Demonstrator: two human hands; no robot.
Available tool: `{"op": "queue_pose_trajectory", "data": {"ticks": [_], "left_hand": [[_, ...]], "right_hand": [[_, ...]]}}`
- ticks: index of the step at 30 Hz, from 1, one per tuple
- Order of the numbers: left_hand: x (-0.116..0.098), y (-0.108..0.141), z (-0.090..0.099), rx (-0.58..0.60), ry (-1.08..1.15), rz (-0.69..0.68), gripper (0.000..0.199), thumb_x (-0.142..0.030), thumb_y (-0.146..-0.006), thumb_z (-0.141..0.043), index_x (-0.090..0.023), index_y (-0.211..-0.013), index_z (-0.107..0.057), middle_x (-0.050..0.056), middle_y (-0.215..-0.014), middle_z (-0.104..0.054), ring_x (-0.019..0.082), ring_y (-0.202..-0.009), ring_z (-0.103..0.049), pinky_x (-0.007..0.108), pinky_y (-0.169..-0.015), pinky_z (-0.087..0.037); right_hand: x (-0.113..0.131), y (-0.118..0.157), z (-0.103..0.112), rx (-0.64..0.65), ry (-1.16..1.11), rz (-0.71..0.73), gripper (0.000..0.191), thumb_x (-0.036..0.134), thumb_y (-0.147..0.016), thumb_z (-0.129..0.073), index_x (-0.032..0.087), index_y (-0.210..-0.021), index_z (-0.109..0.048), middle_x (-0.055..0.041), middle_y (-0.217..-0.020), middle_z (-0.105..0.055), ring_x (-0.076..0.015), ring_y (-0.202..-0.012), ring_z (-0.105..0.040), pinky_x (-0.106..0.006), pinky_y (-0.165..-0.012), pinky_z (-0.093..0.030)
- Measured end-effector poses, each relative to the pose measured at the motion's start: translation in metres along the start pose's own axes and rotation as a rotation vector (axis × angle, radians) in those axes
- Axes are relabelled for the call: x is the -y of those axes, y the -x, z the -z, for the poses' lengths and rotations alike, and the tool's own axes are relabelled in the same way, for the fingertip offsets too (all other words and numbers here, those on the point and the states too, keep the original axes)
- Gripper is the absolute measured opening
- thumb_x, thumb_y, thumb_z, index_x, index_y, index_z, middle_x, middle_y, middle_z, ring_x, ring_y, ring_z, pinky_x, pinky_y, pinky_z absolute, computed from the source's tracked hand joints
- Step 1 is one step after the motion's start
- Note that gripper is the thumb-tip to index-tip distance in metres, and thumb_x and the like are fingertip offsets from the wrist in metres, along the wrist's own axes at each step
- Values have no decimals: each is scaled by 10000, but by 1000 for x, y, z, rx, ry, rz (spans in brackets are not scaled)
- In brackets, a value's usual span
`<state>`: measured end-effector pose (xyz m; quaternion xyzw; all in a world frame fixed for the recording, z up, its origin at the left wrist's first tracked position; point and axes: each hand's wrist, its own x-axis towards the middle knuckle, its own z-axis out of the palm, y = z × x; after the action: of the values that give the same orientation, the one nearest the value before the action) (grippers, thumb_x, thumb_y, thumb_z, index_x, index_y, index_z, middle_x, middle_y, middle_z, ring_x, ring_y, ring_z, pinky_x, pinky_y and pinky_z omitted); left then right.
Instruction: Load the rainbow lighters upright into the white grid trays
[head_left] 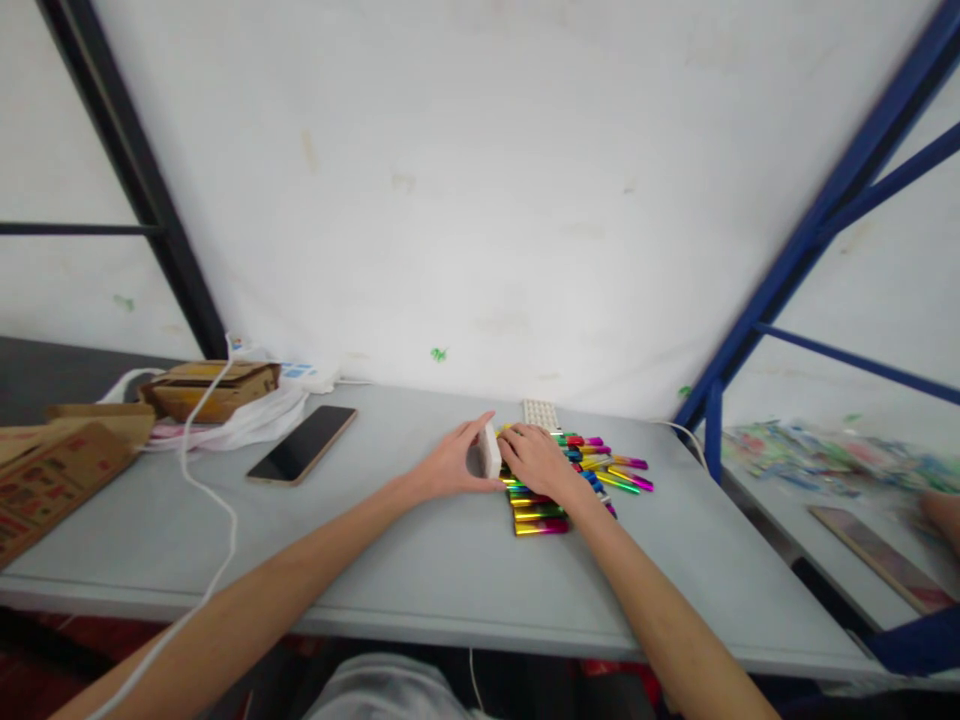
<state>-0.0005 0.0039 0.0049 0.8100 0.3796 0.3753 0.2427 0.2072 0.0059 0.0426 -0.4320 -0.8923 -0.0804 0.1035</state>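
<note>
My left hand [454, 462] grips a small white box [490, 451] standing on edge on the grey table [420, 560]. My right hand [534, 458] lies palm down right beside it, fingers resting on a pile of shiny coloured markers [570, 480]. The markers are metallic gold, green, pink and blue, some lined up in a row, others loose to the right. A white ridged piece [541, 412] lies just behind the pile, near the wall.
A phone [303, 444] lies face up left of the hands. Cardboard boxes [210, 387], a plastic bag and a white cable [217, 520] sit at the left. A blue frame post [712, 420] stands at right; another person's hand [943, 515] shows at the neighbouring table.
</note>
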Motion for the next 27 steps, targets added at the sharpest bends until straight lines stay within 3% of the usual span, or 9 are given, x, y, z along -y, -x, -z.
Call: {"op": "queue_pose_trajectory", "data": {"ticks": [11, 16, 21, 27], "left_hand": [[6, 1, 22, 76, 51, -32, 1102, -503, -630, -923, -265, -1563, -385, 144, -1575, -446, 339, -1420, -475, 507, -1147, -461], [1, 1, 17, 52, 10, -34, 1118, -551, -591, -936, -327, -1550, -404, 114, -1545, -482, 344, -1435, -456, 525, -1167, -438], [-1, 0, 8, 8, 0, -28, 1083, -547, -592, -937, -306, -1526, -444, 119, -1515, -513, 351, -1409, -484, 518, -1184, -418], [5, 0, 18, 61, 56, -42, 1038, -500, -598, -937, -276, -1494, -463, 140, -1534, -489, 337, -1401, -502, 507, -1169, -439]], "right_hand": [[-16, 4, 0, -10, -37, -88, 352, 242, -1083, -329, 160, -1117, -669, -130, -1091, -712, -239, -1060, -643, -345, -969, -435], [-2, 5, 1, -61, -114, -33, 348, 283, -1091, -341, 186, -1228, -646, -111, -1186, -698, -230, -1131, -620, -362, -1037, -409], [15, 4, -5, -25, -74, -18, 346, 274, -1082, -347, 178, -1217, -651, -140, -1256, -661, -254, -1200, -570, -389, -1067, -402], [14, 2, -7, -7, -27, -6, 355, 296, -1088, -336, 170, -1175, -656, -149, -1197, -667, -270, -1166, -576, -410, -1032, -433]]}}
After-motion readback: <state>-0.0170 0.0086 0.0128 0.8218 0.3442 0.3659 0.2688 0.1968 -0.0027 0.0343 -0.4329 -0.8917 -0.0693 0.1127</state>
